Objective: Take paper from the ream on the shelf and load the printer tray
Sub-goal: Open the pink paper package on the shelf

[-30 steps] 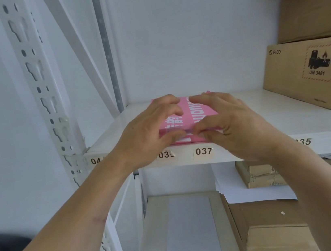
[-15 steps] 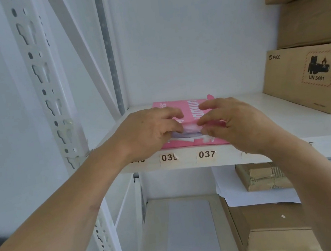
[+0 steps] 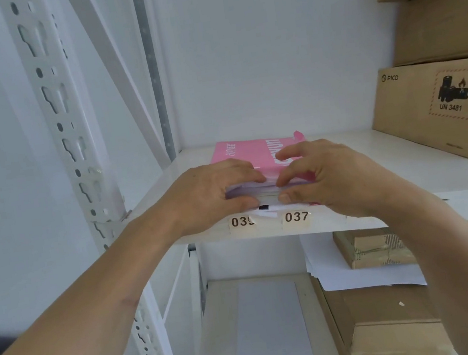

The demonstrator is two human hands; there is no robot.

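The ream [image 3: 249, 157] is a flat pack in pink wrapper with white lettering, its near end open so that white sheet edges [image 3: 254, 192] show in a stack. It lies on the white shelf [image 3: 378, 184], at the picture's centre, above labels 039 and 037. Half a second ago less of the white stack showed; now the wrapper is pulled further back. Its long axis runs from 6 to 12 o'clock, open end toward 6. The left hand [image 3: 214, 193] and right hand [image 3: 326, 179] pinch the sheets, thumbs below, fingers above.
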